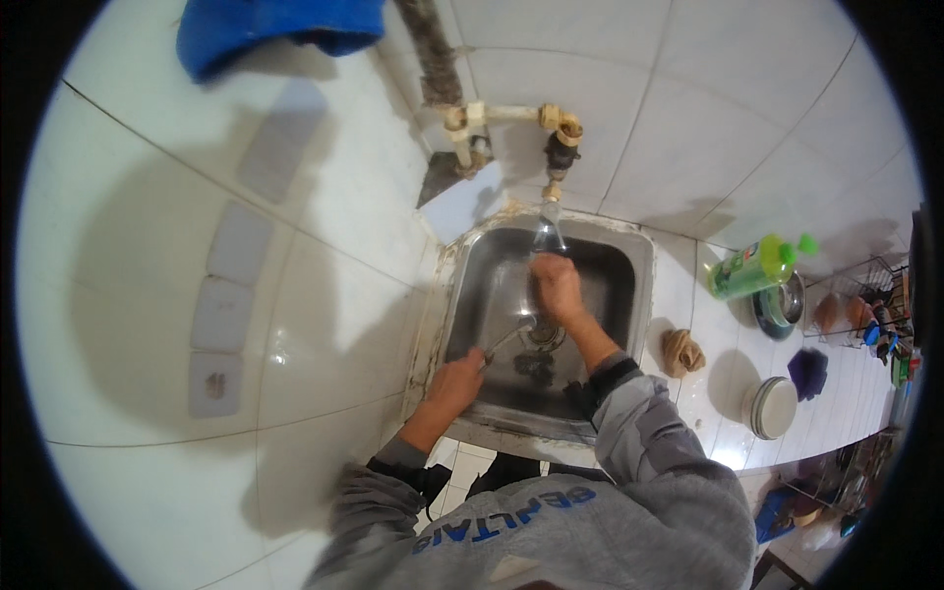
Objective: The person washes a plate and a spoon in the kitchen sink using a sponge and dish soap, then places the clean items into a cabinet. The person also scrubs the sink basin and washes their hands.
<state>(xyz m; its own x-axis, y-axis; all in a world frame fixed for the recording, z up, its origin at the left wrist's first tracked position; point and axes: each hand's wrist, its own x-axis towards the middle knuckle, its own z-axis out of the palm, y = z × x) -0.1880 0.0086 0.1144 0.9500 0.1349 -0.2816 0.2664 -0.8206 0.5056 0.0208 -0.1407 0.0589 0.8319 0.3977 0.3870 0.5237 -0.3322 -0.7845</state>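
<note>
My left hand (456, 385) is at the near left part of a stainless steel sink basin (472, 295), gripping the handle of a slim metal utensil (509, 339), perhaps a spoon. The utensil slants up and right over the basin, its far end close to the drain (543, 335). Below the tap (552, 193), my right hand (557, 286) has its fingers curled. A clear flexible sleeve or bottle-like piece (550, 227) hangs from the tap's outlet just above that hand. Whether the right fingers hold something is hidden.
On the tiled counter right of the sink stand a green dish-soap bottle (752, 267), a crumpled brown cloth (682, 352), a round pale lidded container (773, 408), a dark purple cloth (808, 372) and a metal bowl (782, 306). A wire rack (859, 302) sits farther right. Tiled wall rises close on the left.
</note>
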